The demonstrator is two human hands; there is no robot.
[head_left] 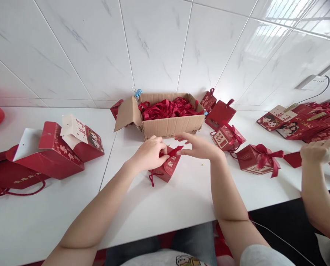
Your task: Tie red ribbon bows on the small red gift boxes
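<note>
A small red gift box point(171, 170) with gold lettering lies on the white table in front of me. My left hand point(151, 153) rests over its upper left side, thumb and fingers pinched on a dark red ribbon point(176, 150) at the top of the box. The ribbon's free end points right. My right hand point(199, 146) hovers just beside that end, thumb and fingers apart, the thumb close to the ribbon. Whether the thumb touches it I cannot tell. A thin red cord hangs from the box's lower left. The left fingertips partly hide the ribbon.
Behind stands a cardboard carton point(172, 127) full of red ribbons. Bow-tied boxes point(255, 159) sit to the right, near a co-worker's hands point(319, 151). Open red boxes point(51, 155) lie at left. More red packaging point(306, 123) is piled at far right.
</note>
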